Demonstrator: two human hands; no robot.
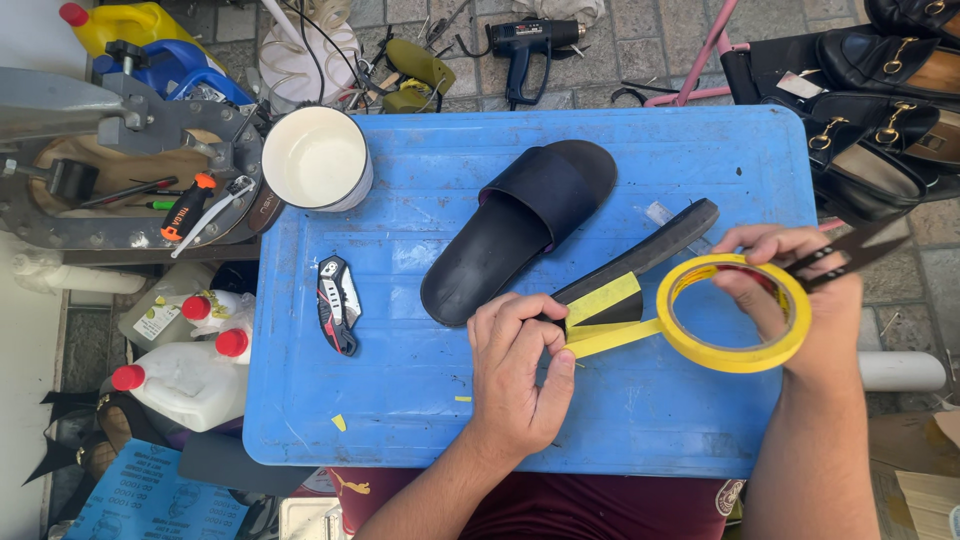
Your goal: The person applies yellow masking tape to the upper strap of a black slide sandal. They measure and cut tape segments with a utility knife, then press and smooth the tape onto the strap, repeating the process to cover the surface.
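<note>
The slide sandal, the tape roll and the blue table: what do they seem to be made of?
Slide sandal: probably matte black rubber or foam; dull, seamless surface. Tape roll: likely yellow paper masking tape; flat, unshiny strip. Blue table: apparently moulded plastic, scuffed, with rounded corners.

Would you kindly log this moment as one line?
left hand: presses tape onto sole | right hand: holds yellow tape roll, scissors
</note>
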